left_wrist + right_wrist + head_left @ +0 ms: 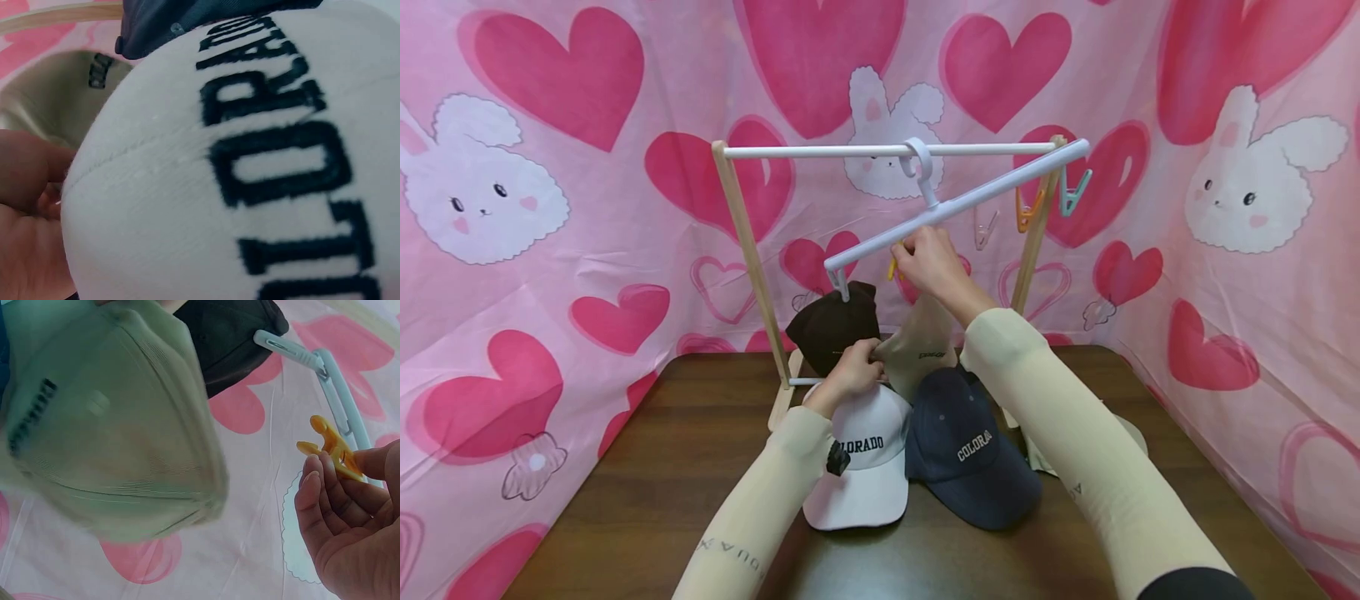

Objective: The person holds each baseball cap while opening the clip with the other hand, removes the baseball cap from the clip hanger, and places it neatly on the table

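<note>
My right hand (931, 260) pinches a yellow clip (337, 450) just under the white hanger (992, 194), which hooks over a rail and slopes down to the left. In the right wrist view that clip's jaws stand a little apart with nothing between them. Lower down, my left hand (853, 367) holds a khaki cap (925, 333) by its left edge; the cap hangs below the yellow clip, apart from it. A dark brown cap (831, 329) is suspended from the grey clip (842, 287) at the hanger's low end.
A white cap (865, 496) and a navy cap (962, 454) stand on the brown table (700, 467) in front. Another pale cap (1133, 433) is partly behind my right sleeve. Pink (985, 229), orange (1027, 212) and teal clips (1073, 193) hang at right, near the wooden post (1028, 258).
</note>
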`<state>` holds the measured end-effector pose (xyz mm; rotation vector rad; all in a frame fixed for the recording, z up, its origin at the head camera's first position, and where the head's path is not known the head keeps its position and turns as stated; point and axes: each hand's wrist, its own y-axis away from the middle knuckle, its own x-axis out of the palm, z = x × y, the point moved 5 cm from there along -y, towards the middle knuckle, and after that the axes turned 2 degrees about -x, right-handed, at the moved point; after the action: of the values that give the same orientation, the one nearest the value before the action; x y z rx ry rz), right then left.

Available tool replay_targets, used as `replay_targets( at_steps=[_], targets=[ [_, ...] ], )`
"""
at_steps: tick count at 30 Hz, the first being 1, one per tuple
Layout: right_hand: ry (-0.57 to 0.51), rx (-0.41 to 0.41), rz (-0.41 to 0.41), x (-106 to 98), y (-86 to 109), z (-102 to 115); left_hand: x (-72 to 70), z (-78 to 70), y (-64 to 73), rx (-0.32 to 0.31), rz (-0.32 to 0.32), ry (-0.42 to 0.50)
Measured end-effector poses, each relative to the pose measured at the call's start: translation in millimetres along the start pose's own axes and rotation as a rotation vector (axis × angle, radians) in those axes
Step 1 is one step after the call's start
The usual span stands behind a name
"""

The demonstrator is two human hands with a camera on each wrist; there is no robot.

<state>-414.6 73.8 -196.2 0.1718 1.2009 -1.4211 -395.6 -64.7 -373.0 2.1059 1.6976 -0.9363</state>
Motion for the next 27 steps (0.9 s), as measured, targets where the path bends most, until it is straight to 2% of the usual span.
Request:
replay_targets(
  at_steps=[3, 6, 11, 14, 21, 27],
  targets=[
    [0.006, -0.003, -0.001, 0.4, -0.5, 0.8, 2.3, -1.0, -3.3, 0.007, 0.021, -0.065],
    [0.010, 0.001, 0.001, 1.1, -0.3, 0.7, 4.0, -1.4, -4.2, -0.016, 0.020, -0.085],
    [-0.006, 0.008, 0.008, 1.5, 0.9, 1.0, 5.9, -1.3, -4.1, -0.047, -0.006, -0.039],
    [-0.009, -0.006, 0.009, 1.5, 1.4, 2.0, 6.3, -0.5, -3.7, -0.036, -0.004, -0.025],
    [-0.003, -0.011, 0.006, 2.2, 1.4, 1.2, 2.8, -2.7, 3.3, -0.013, 0.042, 0.008],
    [-0.014, 0.016, 0.025, 2.4, 1.5, -0.5, -5.2, -1.2, 7.3, -0.004, 0.018, 0.032]
  ],
)
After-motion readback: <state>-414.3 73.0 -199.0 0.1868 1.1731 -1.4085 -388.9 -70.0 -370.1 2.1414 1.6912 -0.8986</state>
